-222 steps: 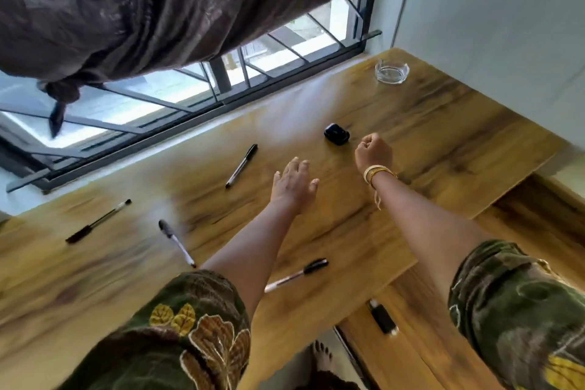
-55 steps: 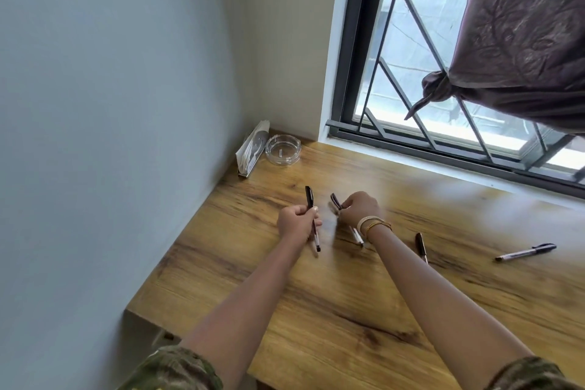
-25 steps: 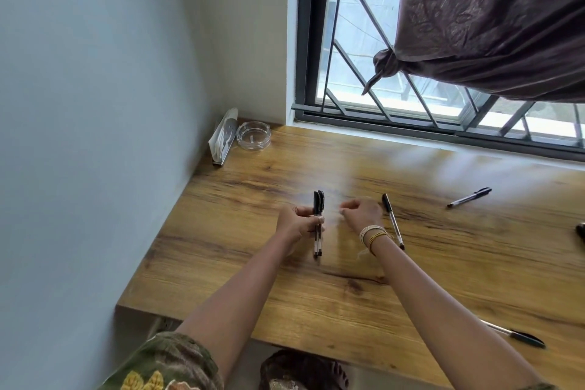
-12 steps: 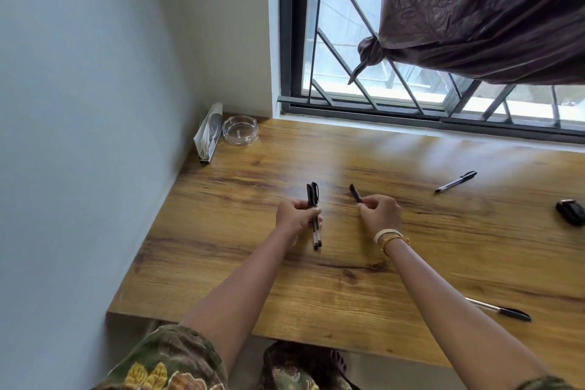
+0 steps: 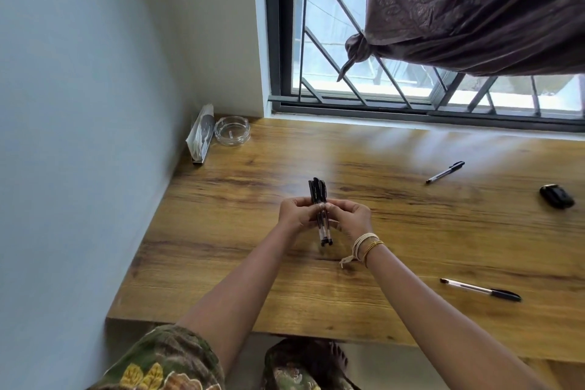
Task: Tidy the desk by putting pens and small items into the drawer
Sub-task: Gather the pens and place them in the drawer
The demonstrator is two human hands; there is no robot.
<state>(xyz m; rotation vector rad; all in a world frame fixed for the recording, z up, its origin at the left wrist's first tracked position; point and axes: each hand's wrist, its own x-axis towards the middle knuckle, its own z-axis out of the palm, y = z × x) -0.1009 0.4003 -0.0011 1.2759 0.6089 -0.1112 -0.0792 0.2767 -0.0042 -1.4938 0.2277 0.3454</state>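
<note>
Over the desk (image 5: pixel 221 263) both the left hand (image 5: pixel 296 215) and right hand (image 5: pixel 351 215) pinch a pen bundle (image 5: pixel 321 212); loosely squared, one could slip out while two loose pens (image 5: pixel 444 172) wait

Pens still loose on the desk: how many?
2: one pen far right near the window, one pen near the front edge. Others are bundled in both hands.

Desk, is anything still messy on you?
Yes. Two pens lie loose at odd angles on the desk, and a small black item sits near the right edge. Nothing looks spilled or broken.
</note>
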